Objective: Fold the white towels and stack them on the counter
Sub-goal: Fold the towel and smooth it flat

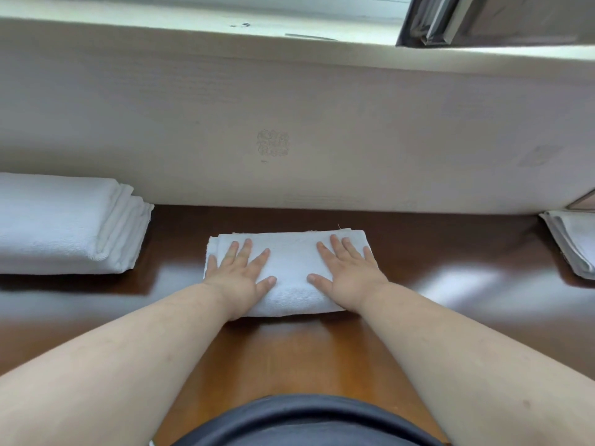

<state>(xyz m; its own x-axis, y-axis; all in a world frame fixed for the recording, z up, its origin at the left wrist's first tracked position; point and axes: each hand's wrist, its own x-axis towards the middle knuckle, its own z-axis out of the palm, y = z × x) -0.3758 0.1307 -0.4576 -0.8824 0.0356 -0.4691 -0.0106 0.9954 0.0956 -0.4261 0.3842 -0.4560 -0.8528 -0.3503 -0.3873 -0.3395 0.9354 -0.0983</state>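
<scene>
At the middle of the brown surface point(289, 346), close to the wall, a folded white towel point(291, 272) lies flat. The left hand point(240, 275) and the right hand point(346, 275) both press on it with fingers spread and straight; each grip is released, clutching nothing. This looks like the smoothing step after the last fold. A stack of folded towels point(64, 223) sits well apart to the left, and another towel pile point(571, 246) shows at the right edge. Next, probably, both hands must slide under the towel and carry it level onto the left stack.
</scene>
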